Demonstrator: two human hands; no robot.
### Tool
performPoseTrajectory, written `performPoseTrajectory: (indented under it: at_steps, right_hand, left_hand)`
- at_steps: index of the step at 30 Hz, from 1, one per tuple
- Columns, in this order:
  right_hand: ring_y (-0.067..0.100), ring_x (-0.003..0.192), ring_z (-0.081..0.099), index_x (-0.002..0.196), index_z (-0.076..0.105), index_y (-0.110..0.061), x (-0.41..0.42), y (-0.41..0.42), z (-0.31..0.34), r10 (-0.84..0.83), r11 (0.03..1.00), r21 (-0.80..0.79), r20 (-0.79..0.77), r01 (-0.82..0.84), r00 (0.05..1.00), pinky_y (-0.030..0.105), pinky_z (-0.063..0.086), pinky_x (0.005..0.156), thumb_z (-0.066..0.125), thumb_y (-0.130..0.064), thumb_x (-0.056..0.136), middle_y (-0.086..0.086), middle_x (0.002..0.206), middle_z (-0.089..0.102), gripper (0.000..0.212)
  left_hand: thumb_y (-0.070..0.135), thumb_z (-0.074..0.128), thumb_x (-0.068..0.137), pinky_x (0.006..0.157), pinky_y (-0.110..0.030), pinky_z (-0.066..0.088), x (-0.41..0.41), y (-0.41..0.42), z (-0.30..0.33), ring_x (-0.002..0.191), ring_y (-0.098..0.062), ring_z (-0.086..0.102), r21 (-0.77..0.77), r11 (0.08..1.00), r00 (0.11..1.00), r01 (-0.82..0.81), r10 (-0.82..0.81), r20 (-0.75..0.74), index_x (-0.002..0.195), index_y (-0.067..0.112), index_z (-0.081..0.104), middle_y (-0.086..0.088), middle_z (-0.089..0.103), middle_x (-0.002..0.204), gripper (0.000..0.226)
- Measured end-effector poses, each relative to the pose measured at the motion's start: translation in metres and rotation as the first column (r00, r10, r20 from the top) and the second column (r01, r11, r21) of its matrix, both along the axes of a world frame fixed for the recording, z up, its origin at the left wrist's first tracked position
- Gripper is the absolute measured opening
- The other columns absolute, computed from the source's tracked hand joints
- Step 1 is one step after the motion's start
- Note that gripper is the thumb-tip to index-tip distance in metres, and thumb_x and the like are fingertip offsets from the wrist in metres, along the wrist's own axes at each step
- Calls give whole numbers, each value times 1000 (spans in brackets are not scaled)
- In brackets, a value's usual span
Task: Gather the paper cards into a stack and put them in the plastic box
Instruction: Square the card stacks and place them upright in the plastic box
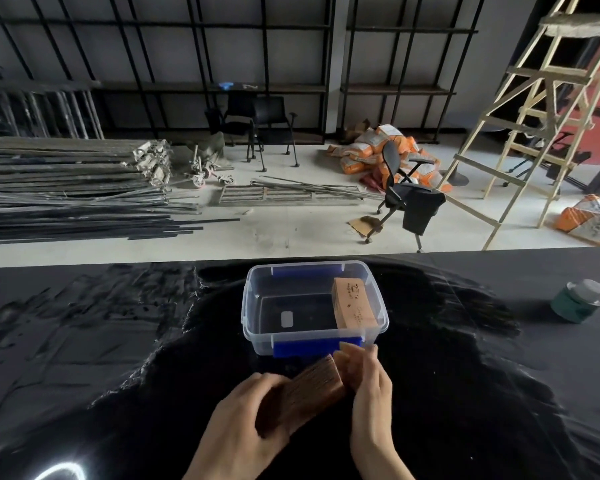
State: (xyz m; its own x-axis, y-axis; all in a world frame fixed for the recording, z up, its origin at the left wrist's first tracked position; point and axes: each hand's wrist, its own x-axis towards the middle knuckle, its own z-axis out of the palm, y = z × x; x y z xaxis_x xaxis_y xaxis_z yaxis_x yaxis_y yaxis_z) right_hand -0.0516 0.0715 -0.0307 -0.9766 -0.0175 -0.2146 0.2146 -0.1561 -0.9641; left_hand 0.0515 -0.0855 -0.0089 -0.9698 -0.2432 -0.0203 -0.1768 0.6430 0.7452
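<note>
Stack of paper cards [314,386] sits just in front of the plastic box [250,306], on the near side of its blue-clipped wall, held over the black table [118,341]. Cards stand on edge, many thin brown layers showing on top, stack skewed so its far end points toward the box.

Left hand [246,417] is closed around the near end of the stack, thumb on top, fingers under or behind (not visible). Right hand [369,382] is closed on the far end, fingers curled over a few cards that look fanned off the main block. Whether the stack rests on the table or is lifted clear: cannot tell.

Inside the box: one brown carton [352,304] stands against the right wall; the floor left of it is bare apart from a small pale label. A green jar [579,301] stands well right of the box, apart from the work.

Handling judgement: loose cards, light, each one bendy, stiff only as a compressed block. Faces probably slide on each other, so the stack will shear or spill if pressure drops. Best hold is on the two end faces, squeezing inward, with thumbs across the top edges to keep them level. Square the loose far cards first. Box is light and clear-walled; it may scoot if bumped.
</note>
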Motion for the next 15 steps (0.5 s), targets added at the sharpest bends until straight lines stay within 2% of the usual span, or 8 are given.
performPoseTrajectory:
  at_steps: [2,4,7,8,9,11,13,15]
  right_hand:
    - [13,91,74,100,77,-23,2,1,-1,118,991,87,-158,-105,980,25,55,80,50,-42,102,2,94,80,33]
    - [13,86,73,96,75,-23,6,-5,-9,232,958,219,-225,-183,946,23,55,75,59,-25,103,1,90,77,19]
    - [13,66,66,81,68,-19,10,-11,-30,241,926,348,-245,-147,939,26,51,61,59,-15,103,6,75,71,24]
    - [12,61,63,77,66,-19,10,-11,-34,230,923,362,-245,-131,942,26,49,58,59,-14,103,6,72,69,27]
    - [12,59,61,76,64,-18,10,-11,-36,222,921,371,-245,-120,944,24,48,56,59,-14,103,6,71,68,28]
    - [11,57,59,76,63,-17,9,-11,-35,216,921,373,-247,-113,944,21,47,54,59,-14,102,7,72,67,27]
    - [10,56,58,76,62,-15,9,-12,-35,219,924,361,-229,-126,948,22,48,53,59,-15,103,7,67,65,27]
    - [10,56,58,75,61,-13,9,-12,-35,213,928,349,-220,-127,952,24,49,53,58,-17,103,4,64,64,28]
  left_hand:
    - [42,73,73,95,-20,52,-3,-7,1,109,8,59,-148,985,995,90,-83,57,120,49,60,30,62,109,49]
    - [39,68,73,96,-19,50,-11,-7,-1,111,9,52,-207,968,987,143,-124,100,125,48,57,30,57,111,53]
    - [39,63,75,99,-20,47,-15,-3,-4,111,6,47,-269,947,981,173,-142,132,128,47,54,30,53,115,55]
    - [39,62,76,101,-21,46,-13,-2,-9,114,5,48,-241,957,983,161,-134,125,128,47,54,30,52,118,54]
    - [39,64,76,102,-22,46,-9,-1,-15,118,5,50,-160,979,990,125,-111,92,128,47,55,31,53,122,53]
    - [44,67,82,102,-22,46,-2,6,-28,125,4,55,156,987,999,-29,32,-17,129,43,59,30,58,130,48]
    - [44,66,94,100,-23,47,-6,20,-39,121,4,62,462,857,959,-230,281,-44,126,36,64,26,69,124,33]
    - [31,59,101,90,-26,53,-16,37,-43,107,-4,72,589,707,869,-392,495,-16,114,29,70,16,78,108,17]
